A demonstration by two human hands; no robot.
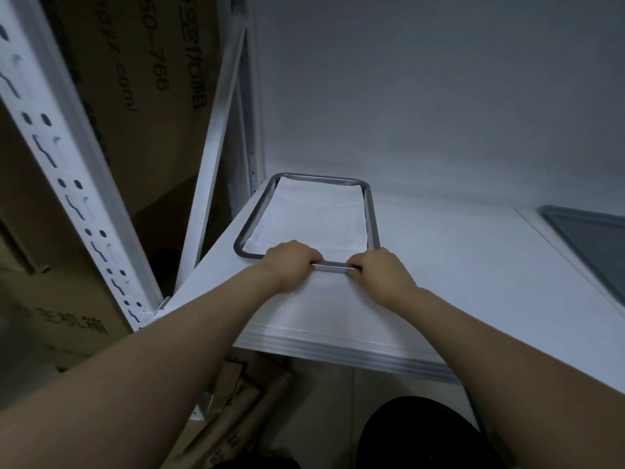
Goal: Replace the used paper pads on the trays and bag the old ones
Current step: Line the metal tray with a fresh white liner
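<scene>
Both hands (294, 262) (L+R (382, 272)) gripping tray (372, 214) rim

Two bare hands, the left hand (293, 262) and right hand (384, 273), grip the near rim of a metal tray (371, 211) on a white shelf (439, 265). A white paper pad (311, 220) lines it (a second tray (592, 238) sits far right).

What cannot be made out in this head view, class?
Head view only.
Fingertips of left hand and right hand: curled over tray rim, hidden by the hands.
Most of second tray: cut off by right edge.
Whether paper pad is used or fresh: too dim.
</scene>
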